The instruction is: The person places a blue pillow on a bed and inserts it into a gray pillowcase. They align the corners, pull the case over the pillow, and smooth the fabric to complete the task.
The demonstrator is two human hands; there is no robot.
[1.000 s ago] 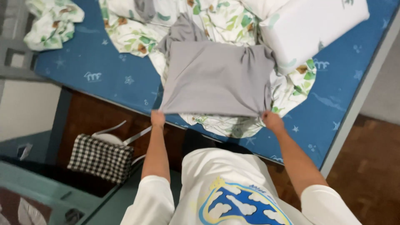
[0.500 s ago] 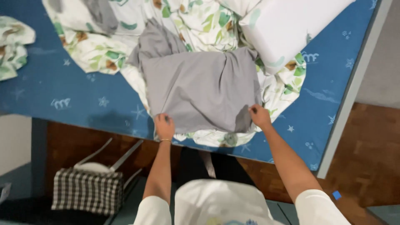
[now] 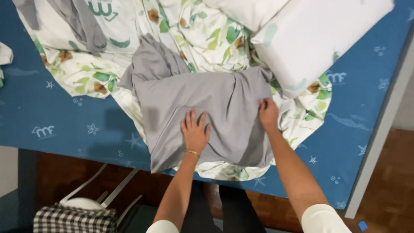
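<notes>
Grey garment (image 3: 215, 112) lies spread on a leaf-print sheet (image 3: 202, 39) atop the blue mattress (image 3: 56, 121). Left hand (image 3: 195, 131) presses flat on it, fingers spread apart. Right hand (image 3: 268, 114) rests at its right edge, fingers together; whether it pinches cloth cannot be told. White pillow (image 3: 319, 34) lies just beside.

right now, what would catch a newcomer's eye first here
The grey cloth spread in the middle of the bed, with the left hand pressed flat on it and the right hand at its right edge. Under it lies a crumpled leaf-print sheet on the blue mattress, with a white pillow at upper right.
</notes>
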